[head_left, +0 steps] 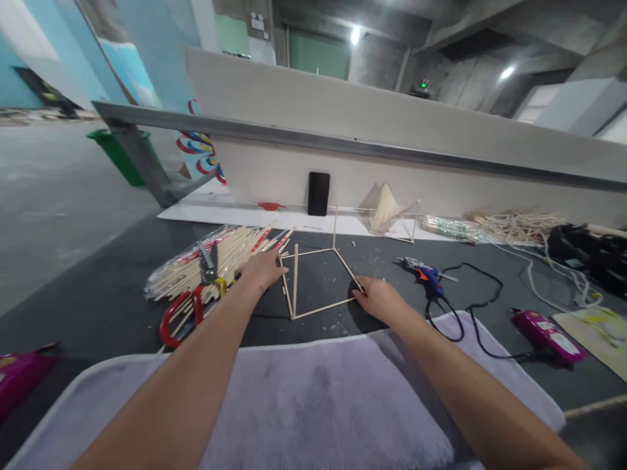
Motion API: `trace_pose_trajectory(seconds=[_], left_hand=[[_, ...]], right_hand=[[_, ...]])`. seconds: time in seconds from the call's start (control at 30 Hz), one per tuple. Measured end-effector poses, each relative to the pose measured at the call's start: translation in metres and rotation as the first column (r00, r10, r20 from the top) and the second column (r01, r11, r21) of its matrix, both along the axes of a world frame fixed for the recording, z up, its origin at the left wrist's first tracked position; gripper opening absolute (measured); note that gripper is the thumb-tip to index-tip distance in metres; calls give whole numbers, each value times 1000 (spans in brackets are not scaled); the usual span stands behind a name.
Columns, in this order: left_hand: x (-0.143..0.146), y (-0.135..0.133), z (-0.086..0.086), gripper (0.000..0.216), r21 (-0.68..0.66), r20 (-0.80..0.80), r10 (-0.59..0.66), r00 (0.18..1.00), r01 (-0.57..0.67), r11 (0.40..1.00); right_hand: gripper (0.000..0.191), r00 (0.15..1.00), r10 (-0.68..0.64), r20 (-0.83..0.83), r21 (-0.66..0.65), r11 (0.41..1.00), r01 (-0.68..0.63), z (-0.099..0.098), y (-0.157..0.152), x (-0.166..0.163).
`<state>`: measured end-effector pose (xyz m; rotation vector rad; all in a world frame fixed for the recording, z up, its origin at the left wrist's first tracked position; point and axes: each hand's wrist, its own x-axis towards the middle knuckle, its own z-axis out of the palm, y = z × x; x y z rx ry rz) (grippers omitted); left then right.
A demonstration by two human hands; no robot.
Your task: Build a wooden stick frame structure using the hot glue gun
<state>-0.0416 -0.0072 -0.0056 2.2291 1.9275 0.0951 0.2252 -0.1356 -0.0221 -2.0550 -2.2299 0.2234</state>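
A square frame of thin wooden sticks (pixel 323 308) lies on the dark tabletop, with one upright stick at its near-left corner and another at its far corner. My left hand (pixel 262 269) has its fingers closed at the frame's left corner. On the opposite side, my right hand (pixel 379 297) pinches the right corner, where two sticks meet. Beside my left forearm are red-handled scissors (pixel 198 307), lying by a plastic bag of loose sticks (pixel 235 251). A blue glue gun (pixel 426 277) with a black cord rests right of my right hand.
A lilac towel (pixel 313 398) covers the near edge. Against the white back panel (pixel 284 160) stand a black phone (pixel 319 194) and a pyramid-shaped stick model (pixel 385 209). Cables, wrapped sticks (pixel 450 228) and a magenta device (pixel 548 336) lie at right; another magenta device (pixel 24 378) sits left.
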Motion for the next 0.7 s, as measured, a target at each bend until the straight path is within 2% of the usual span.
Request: trace_pose_trajectory(seconds=[0.27, 0.7], left_hand=[[0, -3, -3, 44, 5, 11, 55, 998, -55, 998], [0, -5, -1, 43, 11, 2, 30, 1000, -30, 999]], right_hand=[[37, 999, 27, -19, 58, 998, -26, -9, 1, 3], [37, 1000, 22, -22, 41, 999, -21, -9, 2, 4]])
